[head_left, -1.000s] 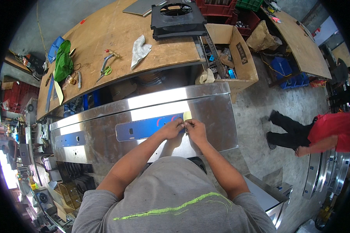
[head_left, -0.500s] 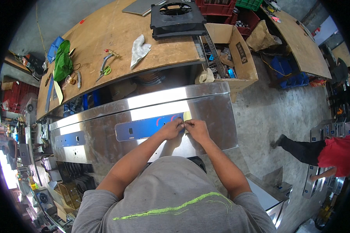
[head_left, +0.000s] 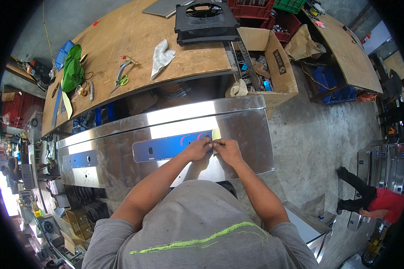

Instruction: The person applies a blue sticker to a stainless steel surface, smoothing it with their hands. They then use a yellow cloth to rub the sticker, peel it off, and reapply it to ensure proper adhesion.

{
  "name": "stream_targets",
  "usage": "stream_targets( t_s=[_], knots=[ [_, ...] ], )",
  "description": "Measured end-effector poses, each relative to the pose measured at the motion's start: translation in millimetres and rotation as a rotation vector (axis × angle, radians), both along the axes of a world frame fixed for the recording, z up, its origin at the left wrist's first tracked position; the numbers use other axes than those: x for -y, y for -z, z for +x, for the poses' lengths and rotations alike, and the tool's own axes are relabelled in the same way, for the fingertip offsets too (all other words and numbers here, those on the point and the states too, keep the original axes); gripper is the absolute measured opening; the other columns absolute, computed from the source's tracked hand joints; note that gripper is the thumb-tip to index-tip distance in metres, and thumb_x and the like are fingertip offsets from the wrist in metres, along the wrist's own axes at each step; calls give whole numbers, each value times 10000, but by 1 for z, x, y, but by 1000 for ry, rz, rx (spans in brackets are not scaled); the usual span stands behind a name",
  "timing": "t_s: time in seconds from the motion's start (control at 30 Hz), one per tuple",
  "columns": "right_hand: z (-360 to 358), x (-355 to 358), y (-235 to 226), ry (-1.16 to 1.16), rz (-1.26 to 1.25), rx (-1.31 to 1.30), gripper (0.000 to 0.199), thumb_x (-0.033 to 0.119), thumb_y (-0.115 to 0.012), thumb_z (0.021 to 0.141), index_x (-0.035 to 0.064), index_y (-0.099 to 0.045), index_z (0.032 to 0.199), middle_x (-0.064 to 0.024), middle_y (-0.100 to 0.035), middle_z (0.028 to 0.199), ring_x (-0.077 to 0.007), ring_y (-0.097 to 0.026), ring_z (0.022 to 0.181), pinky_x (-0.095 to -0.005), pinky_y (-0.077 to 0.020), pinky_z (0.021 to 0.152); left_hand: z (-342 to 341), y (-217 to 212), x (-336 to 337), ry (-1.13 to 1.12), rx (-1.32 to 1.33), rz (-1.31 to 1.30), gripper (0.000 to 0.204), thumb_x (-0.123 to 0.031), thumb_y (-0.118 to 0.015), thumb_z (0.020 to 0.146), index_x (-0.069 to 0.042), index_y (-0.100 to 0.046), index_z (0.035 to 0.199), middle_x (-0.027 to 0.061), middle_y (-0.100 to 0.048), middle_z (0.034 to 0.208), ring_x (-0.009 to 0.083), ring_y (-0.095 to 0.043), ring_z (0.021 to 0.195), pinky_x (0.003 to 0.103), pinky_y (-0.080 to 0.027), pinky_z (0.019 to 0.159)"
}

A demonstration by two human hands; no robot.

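A long sheet-metal panel [head_left: 249,134] lies across in front of me. On it is a blue label [head_left: 164,148] with rounded corners, dark cutouts and red curved marks. A narrow pale yellow strip [head_left: 216,134] stands at the label's right end. My right hand [head_left: 228,150] has its thumb and fingers pinched at this strip. Close beside it, my left hand [head_left: 198,149] is pinched over the right part of the label; what lies between its fingertips is too small to make out. A second, smaller blue label [head_left: 81,159] sits at the panel's left end.
Beyond the panel stands a wooden workbench [head_left: 116,49] bearing a black fan frame [head_left: 205,24], a white cloth [head_left: 162,58], green-handled scissors [head_left: 123,81] and a green bag [head_left: 73,69]. A cardboard box [head_left: 280,67] of parts is at its right. A person in red [head_left: 386,204] is far right.
Both hands keep their place at the label's right end, with hardly any movement. The person in red at the far right has stepped and turned, lower in the picture.
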State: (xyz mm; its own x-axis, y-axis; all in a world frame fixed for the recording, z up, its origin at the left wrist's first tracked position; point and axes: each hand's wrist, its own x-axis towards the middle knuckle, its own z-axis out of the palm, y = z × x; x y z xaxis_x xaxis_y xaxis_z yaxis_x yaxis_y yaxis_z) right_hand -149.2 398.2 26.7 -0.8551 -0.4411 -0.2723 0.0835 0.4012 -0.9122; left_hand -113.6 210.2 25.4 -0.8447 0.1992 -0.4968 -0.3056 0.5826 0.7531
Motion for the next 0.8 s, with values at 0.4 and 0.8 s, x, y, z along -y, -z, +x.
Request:
stream_targets(
  t_s=[0.4, 0.8],
  knots=[
    [3, 1, 33, 63, -157, 99, 156, 101, -669, 960, -24, -732, 1030, -65, -723, 819, -106, -652, 727, -273, -532, 661, 1, 0, 1, -12, -30, 7, 293, -294, -494, 1043, -24, -588, 1107, 234, -653, 1082, 417, -638, 1035, 481, -474, 882],
    [14, 8, 42, 134, -192, -23, 141, 71, -645, 967, -32, -713, 1036, -55, -695, 809, -96, -620, 702, -262, -510, 636, 1, 7, 2, -38, 4, 29, 275, -293, -507, 1051, -53, -614, 1133, 168, -664, 991, 281, -621, 942, 411, -476, 858]
  ],
)
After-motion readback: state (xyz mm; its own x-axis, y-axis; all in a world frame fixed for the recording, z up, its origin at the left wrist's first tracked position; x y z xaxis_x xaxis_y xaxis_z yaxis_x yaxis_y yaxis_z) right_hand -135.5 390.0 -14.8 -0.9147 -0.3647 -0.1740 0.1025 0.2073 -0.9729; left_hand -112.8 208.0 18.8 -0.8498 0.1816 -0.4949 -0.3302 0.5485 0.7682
